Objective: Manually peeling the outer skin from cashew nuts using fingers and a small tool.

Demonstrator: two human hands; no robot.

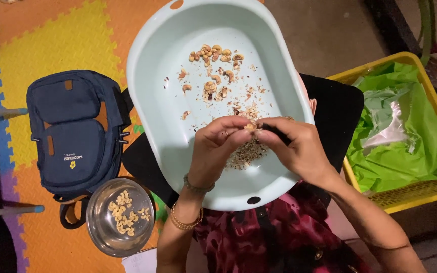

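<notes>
- The pale green tub (158, 101) rests on the person's lap and serves as the landmark; both hands meet over its near half.
- The left hand (216, 149) pinches a small cashew nut (250, 126) between fingertips, just above the tub floor.
- The right hand (299, 149) is clenched around a thin dark tool (275, 132), its tip touching the same nut — the two hands are pressed together there.
- Directly beneath the hands, inside the tub, lies a heap of reddish skins and crumbs (246, 151).
- Toward the tub's far end, a scatter of unpeeled cashews (213, 55) lies on its floor.
- Left of the tub's near rim, on the floor, stands a steel bowl (99, 232) holding pale peeled cashews (125, 212).
- Further left of the tub lies a navy backpack (77, 131) on coloured foam mats (51, 45).
- Right of the tub — a yellow crate (421, 194) lined with green plastic (421, 151).
</notes>
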